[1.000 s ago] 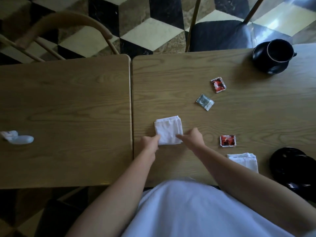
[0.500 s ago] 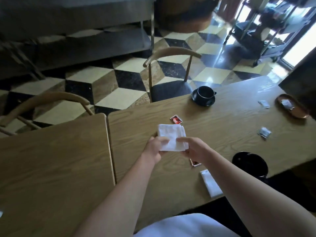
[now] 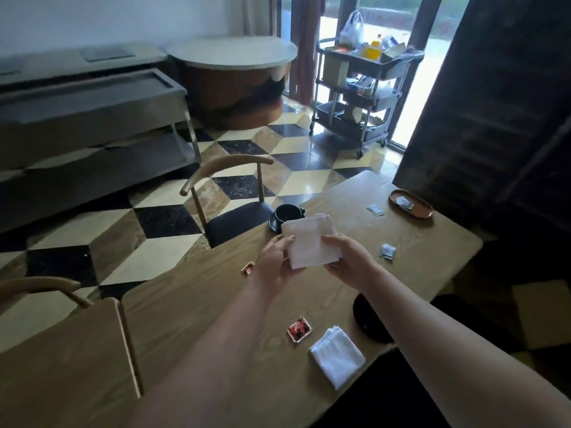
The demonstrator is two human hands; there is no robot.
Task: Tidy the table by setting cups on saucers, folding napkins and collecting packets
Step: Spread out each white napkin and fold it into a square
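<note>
Both hands hold 1 folded white napkin [image 3: 310, 242] up above the wooden table [image 3: 197, 307]. The left hand [image 3: 276, 267] pinches its near left edge and the right hand [image 3: 350, 261] pinches its near right edge, fingers curled round the cloth. The napkin is roughly square, tilted so its far corner points away toward the black cup [image 3: 287, 212], which stands on a black saucer [image 3: 274, 223] at the table's far edge.

A second folded napkin [image 3: 337, 356] lies flat near the table's near right edge, its long axis running diagonally from near right to far left. Just beside it lies a red packet [image 3: 298, 329]; another red packet [image 3: 247, 268] lies left of the left hand. 2 silvery packets [image 3: 387, 251] [image 3: 375, 209] lie further right, and a brown oval tray [image 3: 415, 208] holds what looks like 1 more.
</note>
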